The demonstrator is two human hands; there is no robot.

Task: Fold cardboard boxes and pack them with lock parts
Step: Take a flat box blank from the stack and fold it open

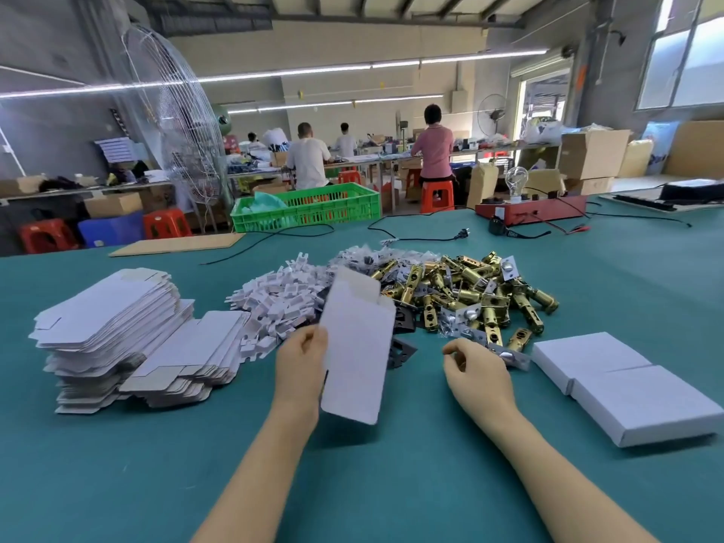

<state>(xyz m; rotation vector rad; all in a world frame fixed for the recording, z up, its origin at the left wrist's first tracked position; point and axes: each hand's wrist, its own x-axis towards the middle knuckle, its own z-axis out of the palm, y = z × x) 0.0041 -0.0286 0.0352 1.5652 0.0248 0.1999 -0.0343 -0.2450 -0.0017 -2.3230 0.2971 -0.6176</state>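
Note:
My left hand (299, 364) grips a white cardboard box (357, 348) by its left edge and holds it upright above the green table, its top flap open. My right hand (472, 368) hovers low to the right of it with curled fingers, just in front of a bagged lock part (509, 356); whether it pinches anything is unclear. Behind lies a heap of brass latch bolts (470, 291) and a heap of white plastic pieces (280, 303). Dark plates (401, 352) lie by the box. Flat box blanks (117, 331) are stacked at the left.
Two closed white boxes (627, 382) lie at the right. Farther back on the green table (391, 484) are a green crate (309, 207), black cables (415, 231), a red tester with a bulb (529, 209) and a cardboard sheet (180, 243). People work at distant benches.

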